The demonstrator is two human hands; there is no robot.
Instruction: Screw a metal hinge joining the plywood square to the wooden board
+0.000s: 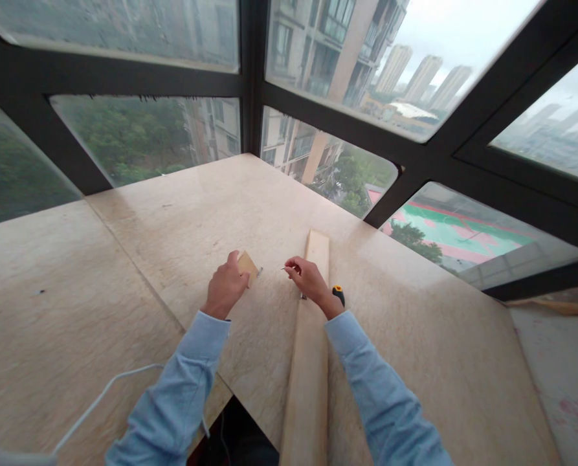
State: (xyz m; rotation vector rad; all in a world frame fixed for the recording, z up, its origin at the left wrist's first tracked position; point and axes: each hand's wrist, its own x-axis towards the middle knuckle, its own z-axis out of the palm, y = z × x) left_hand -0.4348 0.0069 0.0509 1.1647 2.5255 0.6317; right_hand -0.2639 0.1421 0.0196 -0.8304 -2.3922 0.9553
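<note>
My left hand [226, 288] is closed round a small wooden block [248, 265], held just above the marble sill [182, 220]; a small metal tip shows at the block's right edge. My right hand [308, 278] pinches a thin metal screw or nail [285, 268], pointing it left towards the block. A long wooden strip [311, 362] lies on the sill under my right wrist and runs towards me. A screwdriver with a black and orange handle [338, 294] rests beside that wrist, its shaft mostly hidden by the hand.
Dark-framed bay windows [250, 84] wrap round the far side of the sill. A white cable [99, 398] crosses the lower left. The sill's front edge drops to a dark gap [235, 433] between my sleeves. A lower ledge [560, 362] lies at the right.
</note>
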